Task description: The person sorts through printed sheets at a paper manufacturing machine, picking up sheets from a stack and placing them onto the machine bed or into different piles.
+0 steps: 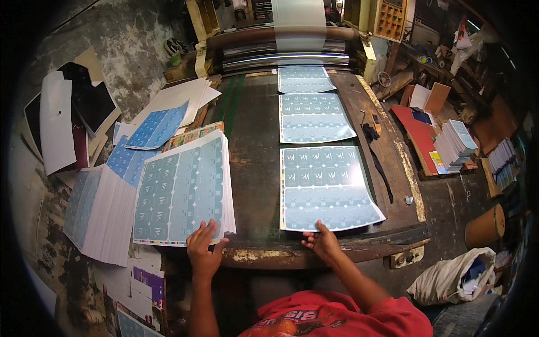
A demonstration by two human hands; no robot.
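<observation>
My left hand [204,244] lies with its fingers stretched over the lower right corner of a stack of printed sheets [179,196]; the thumb is apart, by the stack's edge. My right hand [323,242] pinches the near edge of a blue-green printed sheet [328,188], thumb on top and fingers partly hidden underneath. This sheet lies on the dark machine table, its near right corner curling up. Behind it, a second printed sheet [314,118] and a third printed sheet [306,78] form a column reaching to the rollers.
A machine with long rollers [286,59] and a hanging film [300,19] spans the table's far end. More paper stacks [106,219] stand left. A black strap [382,174] lies on the table's right side. A white sack [452,278] and a brown drum [485,226] stand at lower right.
</observation>
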